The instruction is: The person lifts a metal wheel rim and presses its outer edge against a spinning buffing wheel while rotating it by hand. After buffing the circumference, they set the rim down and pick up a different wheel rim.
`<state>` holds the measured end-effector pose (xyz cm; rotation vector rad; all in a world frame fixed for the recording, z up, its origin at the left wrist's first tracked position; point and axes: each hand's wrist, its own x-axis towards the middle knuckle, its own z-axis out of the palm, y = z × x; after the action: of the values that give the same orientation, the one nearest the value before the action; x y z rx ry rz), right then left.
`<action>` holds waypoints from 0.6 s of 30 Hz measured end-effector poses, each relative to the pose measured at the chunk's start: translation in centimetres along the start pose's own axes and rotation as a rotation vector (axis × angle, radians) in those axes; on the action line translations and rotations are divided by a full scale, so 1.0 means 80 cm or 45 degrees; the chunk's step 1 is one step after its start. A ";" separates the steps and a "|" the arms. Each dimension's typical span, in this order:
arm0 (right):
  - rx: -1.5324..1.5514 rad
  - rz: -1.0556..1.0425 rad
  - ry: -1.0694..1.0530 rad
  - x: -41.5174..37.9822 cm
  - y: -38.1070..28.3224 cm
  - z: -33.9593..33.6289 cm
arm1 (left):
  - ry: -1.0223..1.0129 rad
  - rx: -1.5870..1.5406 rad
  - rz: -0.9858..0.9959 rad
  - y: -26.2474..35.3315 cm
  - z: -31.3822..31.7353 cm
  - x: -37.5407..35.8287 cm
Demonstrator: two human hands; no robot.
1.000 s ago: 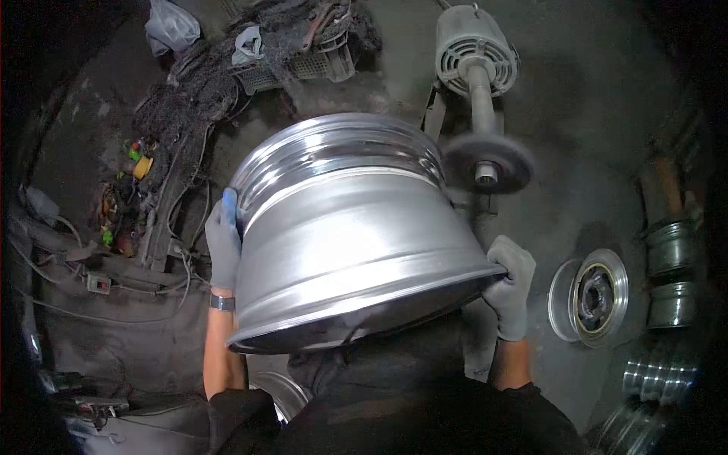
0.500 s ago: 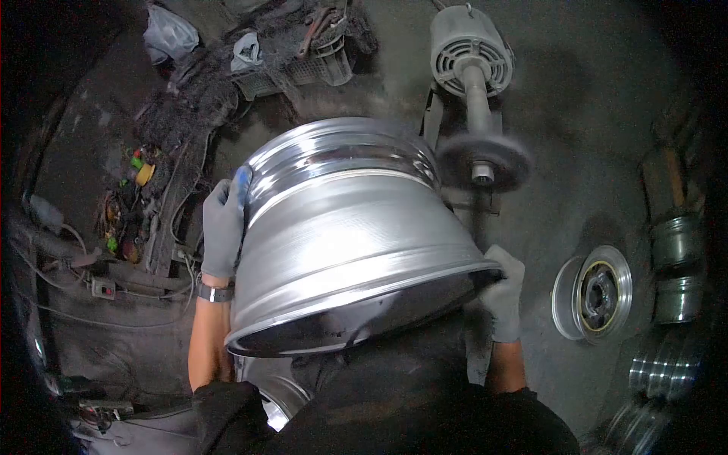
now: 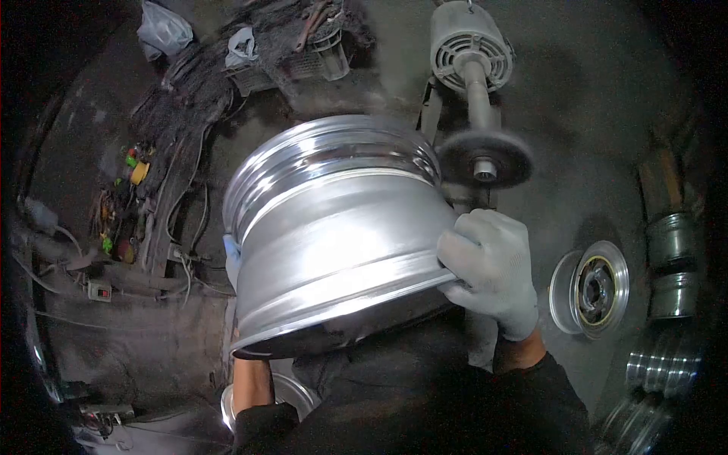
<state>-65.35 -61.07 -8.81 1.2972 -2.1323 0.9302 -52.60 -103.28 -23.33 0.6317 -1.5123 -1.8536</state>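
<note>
Grey-gloved, the left hand (image 3: 231, 256) is almost wholly hidden behind the wheel rim (image 3: 334, 227), so its grip cannot be told. The rim is bright polished metal, tilted, held up in front of the person beside the buffing wheel (image 3: 485, 158). The right hand (image 3: 489, 269) curls closed over the rim's near edge.

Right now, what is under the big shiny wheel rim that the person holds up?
Under the wheel rim show the person's dark-clothed lap and part of another shiny rim near the left forearm. The floor directly beneath is covered.
</note>
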 end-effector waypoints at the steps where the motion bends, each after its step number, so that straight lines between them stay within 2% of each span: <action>1: 0.029 -0.004 0.002 0.000 0.000 0.000 | 0.150 -0.419 -0.318 0.009 0.018 -0.014; 5: 0.019 0.028 -0.152 -0.010 0.004 -0.017 | 0.294 -0.408 -0.332 0.019 0.021 0.000; 7: 0.012 0.112 -0.112 -0.019 0.008 -0.016 | 0.071 0.735 0.125 -0.004 -0.032 0.027; 11: 0.046 0.156 -0.042 -0.034 0.018 -0.012 | 0.022 0.557 0.246 -0.012 -0.041 0.050; 14: 0.036 0.207 0.021 -0.050 0.028 -0.003 | 0.023 0.491 0.226 0.033 0.004 0.035; 16: 0.042 0.257 0.073 -0.064 0.034 0.004 | 0.112 0.545 0.073 0.065 0.032 0.024; 18: 0.066 0.270 0.116 -0.077 0.042 0.010 | 0.070 0.619 0.177 0.086 0.055 0.013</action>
<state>-65.69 -57.03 -14.60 1.0449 -2.2178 1.1154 -55.18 -101.92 -15.61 0.7659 -1.9331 -1.3574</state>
